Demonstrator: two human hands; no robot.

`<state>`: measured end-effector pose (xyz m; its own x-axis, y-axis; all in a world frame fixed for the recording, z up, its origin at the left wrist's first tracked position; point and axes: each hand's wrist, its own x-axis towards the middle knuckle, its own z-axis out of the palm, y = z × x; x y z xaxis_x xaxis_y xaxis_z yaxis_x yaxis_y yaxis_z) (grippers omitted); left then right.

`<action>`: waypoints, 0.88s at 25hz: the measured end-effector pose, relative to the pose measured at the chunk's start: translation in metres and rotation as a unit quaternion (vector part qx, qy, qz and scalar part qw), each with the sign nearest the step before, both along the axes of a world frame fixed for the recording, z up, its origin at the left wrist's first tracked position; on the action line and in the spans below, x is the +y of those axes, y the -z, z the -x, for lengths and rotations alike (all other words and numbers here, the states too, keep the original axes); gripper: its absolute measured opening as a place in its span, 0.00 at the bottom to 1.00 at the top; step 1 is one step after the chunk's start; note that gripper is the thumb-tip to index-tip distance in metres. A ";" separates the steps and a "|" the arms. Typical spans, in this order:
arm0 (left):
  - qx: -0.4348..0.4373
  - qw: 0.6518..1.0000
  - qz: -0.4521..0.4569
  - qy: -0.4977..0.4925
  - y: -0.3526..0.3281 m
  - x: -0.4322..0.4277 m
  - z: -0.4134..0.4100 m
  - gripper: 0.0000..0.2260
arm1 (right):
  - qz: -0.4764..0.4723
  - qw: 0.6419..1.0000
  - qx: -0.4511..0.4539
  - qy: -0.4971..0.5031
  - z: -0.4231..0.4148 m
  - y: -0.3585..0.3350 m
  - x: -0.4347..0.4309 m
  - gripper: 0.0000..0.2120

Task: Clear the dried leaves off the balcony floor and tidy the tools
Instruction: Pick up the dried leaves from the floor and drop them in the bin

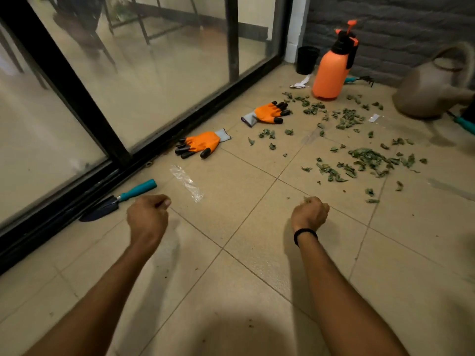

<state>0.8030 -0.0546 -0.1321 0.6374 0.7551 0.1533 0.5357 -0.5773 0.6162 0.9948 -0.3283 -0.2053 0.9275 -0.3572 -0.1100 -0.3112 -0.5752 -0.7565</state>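
Note:
Dried green leaves (365, 156) lie scattered over the beige tiled floor (231, 253) at the right. Two orange gloves lie near the glass door, one (201, 143) close to the track and one (268, 113) farther back. A trowel (120, 199) with a teal handle lies by the door track, just left of my left hand (147, 218). My left hand hovers over the floor with curled fingers and holds nothing visible. My right hand (309, 214) is also curled above the tiles, apart from the leaves; a bit of leaf may show at its knuckles.
An orange pressure sprayer (331, 70) stands at the back, with a black pot (307, 60) to its left and a small hand rake (359, 79) behind it. A tan watering can (431, 91) sits at the right. A clear plastic wrapper (186, 182) lies on the tiles. Sliding glass door (128, 73) on the left.

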 end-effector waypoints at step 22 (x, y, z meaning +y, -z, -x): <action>0.009 0.993 0.045 0.110 0.053 -0.066 -0.090 0.08 | 0.174 0.969 -0.039 -0.170 -0.021 0.067 -0.022 0.33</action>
